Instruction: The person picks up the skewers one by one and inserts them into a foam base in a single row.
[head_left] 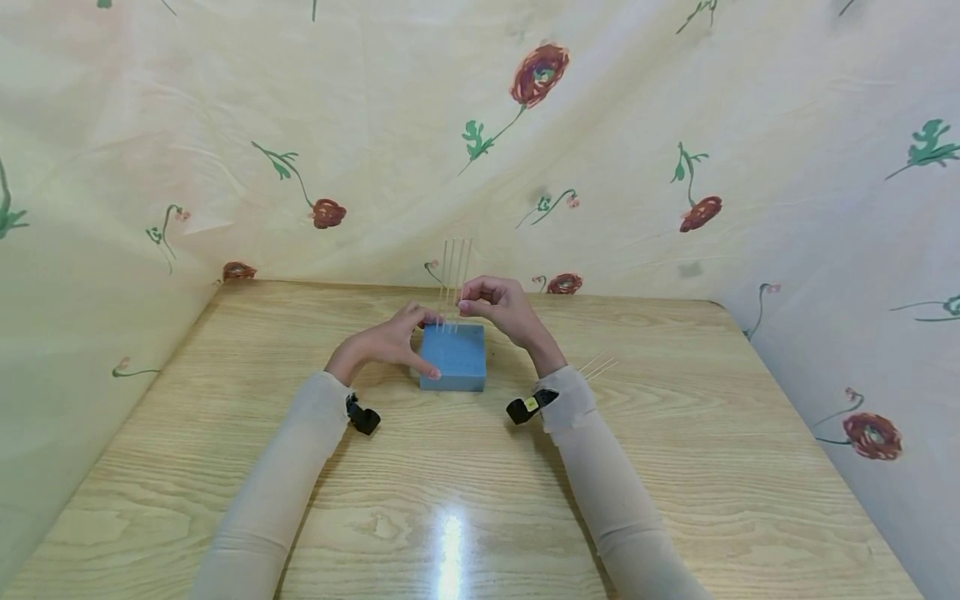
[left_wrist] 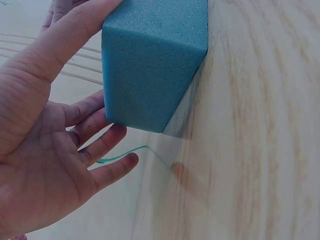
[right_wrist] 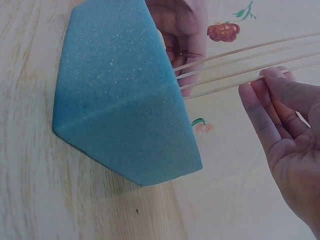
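A blue foam block (head_left: 453, 358) sits on the wooden table, with several thin wooden sticks (right_wrist: 230, 60) standing upright in a row along its far edge. My left hand (head_left: 384, 340) holds the block from the left side, thumb on the near part and fingers around the far side; in the left wrist view the outer fingers (left_wrist: 117, 170) are spread. Between thumb and fingertips my right hand (head_left: 508, 312) pinches the rightmost stick (right_wrist: 220, 90) a little above the block. That stick's lower end meets the foam; how deep it goes is hidden.
A few loose sticks (head_left: 600, 365) lie on the table (head_left: 420, 483) to the right, partly behind the right forearm. A flowered cloth (head_left: 390, 125) hangs behind the table and along both sides. Black wrist cameras (head_left: 363, 416) are strapped over the sleeves.
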